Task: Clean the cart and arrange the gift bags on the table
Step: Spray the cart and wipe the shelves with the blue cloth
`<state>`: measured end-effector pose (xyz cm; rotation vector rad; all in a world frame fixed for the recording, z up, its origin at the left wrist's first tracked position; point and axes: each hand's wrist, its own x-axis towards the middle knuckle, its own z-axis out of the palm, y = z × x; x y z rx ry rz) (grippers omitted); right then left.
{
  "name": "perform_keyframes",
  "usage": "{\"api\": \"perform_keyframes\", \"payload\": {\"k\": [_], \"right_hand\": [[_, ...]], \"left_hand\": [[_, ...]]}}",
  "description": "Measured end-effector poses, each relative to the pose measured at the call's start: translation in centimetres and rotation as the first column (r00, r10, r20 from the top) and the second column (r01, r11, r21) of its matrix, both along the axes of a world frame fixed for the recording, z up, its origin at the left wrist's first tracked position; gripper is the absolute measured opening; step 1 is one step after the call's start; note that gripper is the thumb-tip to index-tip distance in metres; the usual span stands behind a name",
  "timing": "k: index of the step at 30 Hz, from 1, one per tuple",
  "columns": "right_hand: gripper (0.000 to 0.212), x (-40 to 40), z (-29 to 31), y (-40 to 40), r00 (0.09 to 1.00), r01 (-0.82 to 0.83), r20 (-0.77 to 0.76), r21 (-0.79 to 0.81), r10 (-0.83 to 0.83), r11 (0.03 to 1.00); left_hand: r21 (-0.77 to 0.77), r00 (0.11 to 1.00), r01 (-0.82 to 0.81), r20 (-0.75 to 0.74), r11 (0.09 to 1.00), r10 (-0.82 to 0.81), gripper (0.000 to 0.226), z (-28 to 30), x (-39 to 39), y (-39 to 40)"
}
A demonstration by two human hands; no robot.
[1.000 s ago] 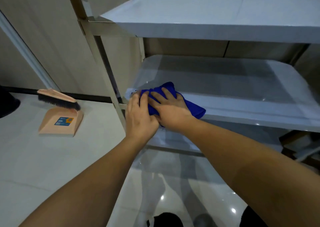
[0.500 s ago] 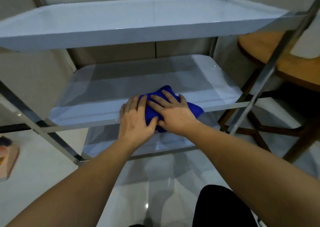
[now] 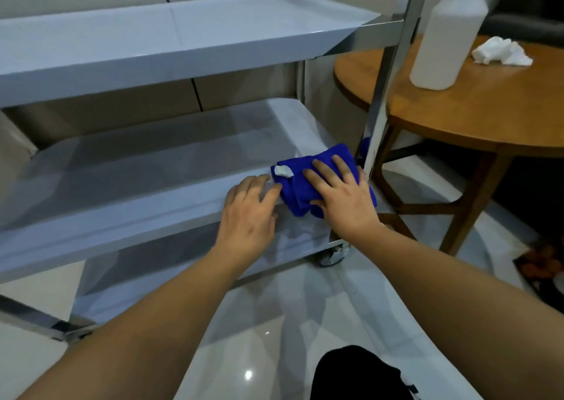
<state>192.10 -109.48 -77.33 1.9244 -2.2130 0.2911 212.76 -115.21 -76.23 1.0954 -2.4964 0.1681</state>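
Note:
A grey cart (image 3: pixel 128 207) with three tiered shelves on a steel frame fills the left and middle of the head view. A folded blue cloth (image 3: pixel 300 183) with a small white tag lies on the front right rim of the middle shelf. My right hand (image 3: pixel 338 195) presses flat on the cloth with straight, spread fingers. My left hand (image 3: pixel 248 213) rests on the shelf's front rim just left of the cloth, its fingertips touching the cloth's edge. No gift bags are in view.
A round wooden table (image 3: pixel 494 115) stands right of the cart, behind its steel post (image 3: pixel 386 94). On it are a white spray bottle (image 3: pixel 442 33) and a crumpled white cloth (image 3: pixel 500 52). A caster wheel (image 3: pixel 332 254) sits under the cart's right corner on the glossy floor.
Both hands slid the blue cloth rightward along the middle shelf's front rim, from the left end to the right corner. My view swung right, so the dustpan left and the table appeared.

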Motion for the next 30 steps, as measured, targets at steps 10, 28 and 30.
{"api": "perform_keyframes", "payload": {"k": [10, 28, 30], "right_hand": [[0.077, -1.2, -2.2, 2.2, 0.976, 0.008, 0.215, -0.241, 0.045, 0.97], [0.068, 1.1, -14.1, 4.1, 0.929, -0.109, 0.323, -0.235, 0.183, 0.966], [0.067, 1.2, -13.0, 2.3, 0.96, -0.066, 0.257, -0.191, 0.114, 0.979]], "left_hand": [[-0.002, 0.995, 0.061, -0.073, 0.998, -0.061, 0.057, -2.3, -1.1, 2.9], [-0.069, 0.984, 0.016, 0.176, 0.997, -0.004, 0.078, -9.1, 0.6, 2.7], [0.041, 0.97, -0.055, 0.241, 0.998, 0.043, 0.079, -11.6, 1.3, 2.7]]}}
